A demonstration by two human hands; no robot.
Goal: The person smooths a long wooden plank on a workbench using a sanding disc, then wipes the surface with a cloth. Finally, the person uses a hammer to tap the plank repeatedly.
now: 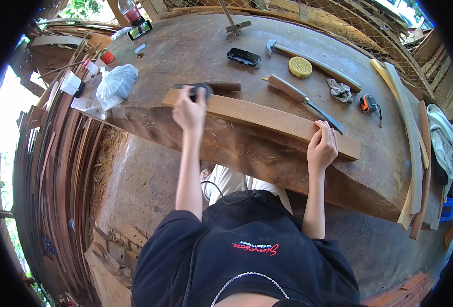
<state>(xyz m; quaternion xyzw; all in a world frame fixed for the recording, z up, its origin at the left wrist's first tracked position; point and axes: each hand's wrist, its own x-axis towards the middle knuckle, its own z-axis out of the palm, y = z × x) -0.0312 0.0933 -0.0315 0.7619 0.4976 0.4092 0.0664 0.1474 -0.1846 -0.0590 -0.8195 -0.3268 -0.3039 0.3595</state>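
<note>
brown wood bar (pixel 262 116) lies lengthwise on bench (pixel 185 51), nr its close edge. lt hand (pixel 188 111) at bar's lt end, fingers curled round dk tool (pixel 202 92), exact kind unclear. rt hand (pixel 323 148) nr bar's rt end, fingers tog. & laid on it; can't tell if gripping. wood-handled blade (pixel 289 89) just behind bar, nr rt hand; hammer (pixel 313 62) & yellow disc (pixel 300 67) farther back, orange/blk tape meas. (pixel 369 104) off to rt.
</note>
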